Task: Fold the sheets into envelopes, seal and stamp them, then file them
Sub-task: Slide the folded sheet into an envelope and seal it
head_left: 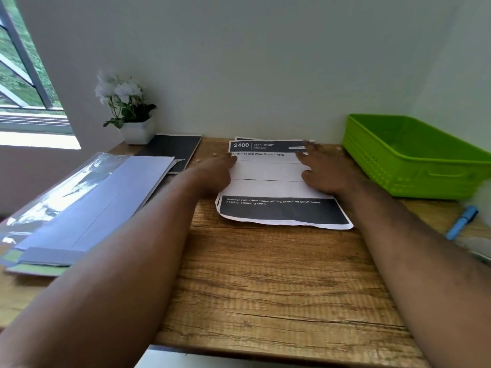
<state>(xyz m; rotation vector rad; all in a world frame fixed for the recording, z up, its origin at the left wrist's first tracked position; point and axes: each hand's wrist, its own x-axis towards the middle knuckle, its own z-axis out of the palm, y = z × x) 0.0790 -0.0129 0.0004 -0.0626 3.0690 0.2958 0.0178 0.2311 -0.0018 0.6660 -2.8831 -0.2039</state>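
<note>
Both hands — left hand point(216, 172), right hand point(322, 168) — lie flat, ungrasping, on creased black-banded sheets point(276, 187).

a plain pale wall point(265, 62) rises just beyond the hands, meeting the far edge of a wooden desk point(279, 282) with strong brown grain. off to the left of the hands a window point(24, 75) with a grey metal frame shows green foliage outside, and daylight pools bright on its sill point(37, 139).
</note>
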